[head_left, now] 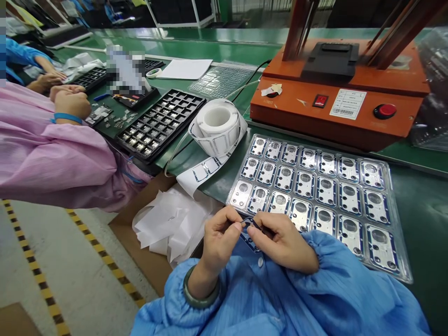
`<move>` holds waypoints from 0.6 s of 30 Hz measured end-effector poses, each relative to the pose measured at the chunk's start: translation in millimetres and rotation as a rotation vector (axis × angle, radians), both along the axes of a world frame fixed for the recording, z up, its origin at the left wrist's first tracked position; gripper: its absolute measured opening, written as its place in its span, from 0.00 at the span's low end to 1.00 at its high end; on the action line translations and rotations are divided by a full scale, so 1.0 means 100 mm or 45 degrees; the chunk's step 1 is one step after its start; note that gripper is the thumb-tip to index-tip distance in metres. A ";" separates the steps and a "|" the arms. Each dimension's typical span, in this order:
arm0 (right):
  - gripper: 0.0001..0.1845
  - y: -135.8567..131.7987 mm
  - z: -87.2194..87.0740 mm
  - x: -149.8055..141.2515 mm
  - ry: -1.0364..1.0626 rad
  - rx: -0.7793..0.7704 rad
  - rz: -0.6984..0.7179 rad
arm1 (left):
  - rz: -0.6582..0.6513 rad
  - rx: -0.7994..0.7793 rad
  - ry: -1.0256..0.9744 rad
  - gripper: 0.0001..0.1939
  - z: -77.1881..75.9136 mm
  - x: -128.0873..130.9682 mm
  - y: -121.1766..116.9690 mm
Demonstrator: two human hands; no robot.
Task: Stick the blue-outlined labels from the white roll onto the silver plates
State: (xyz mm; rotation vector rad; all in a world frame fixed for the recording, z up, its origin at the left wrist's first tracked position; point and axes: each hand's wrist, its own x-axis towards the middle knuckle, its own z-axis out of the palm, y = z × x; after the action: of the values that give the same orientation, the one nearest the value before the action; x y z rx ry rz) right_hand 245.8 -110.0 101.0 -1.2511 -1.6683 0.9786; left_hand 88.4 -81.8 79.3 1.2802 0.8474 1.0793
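Both hands meet close to my chest over my blue sleeves. My left hand (220, 238) pinches one edge of a small flat blue-edged part (249, 229). My right hand (285, 241) pinches the other side of the same part, fingers curled. Just beyond the hands lies a clear plastic tray (399, 270) on the green table, its pockets filled with several silver parts with blue rims (325, 191). A white roll of labels (217, 127) stands left of the tray, its strip trailing toward me.
An orange press machine (336, 98) stands behind the tray. A black compartment tray (161, 123) lies to the left, beside a person in a pink sleeve (59, 158). A cardboard box with white backing scraps (171, 224) sits below the table edge. Yellow-black floor tape (101, 254) runs beneath.
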 end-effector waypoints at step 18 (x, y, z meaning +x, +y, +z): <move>0.13 -0.02 0.07 0.09 0.362 -0.416 0.050 | 0.380 -0.085 -0.040 0.12 0.00 -0.06 0.03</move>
State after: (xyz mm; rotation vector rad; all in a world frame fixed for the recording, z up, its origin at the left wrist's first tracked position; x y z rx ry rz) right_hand 255.2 -112.1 108.5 -1.2200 -1.3529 1.4255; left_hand 82.2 -79.1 79.0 1.1005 1.0650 1.2902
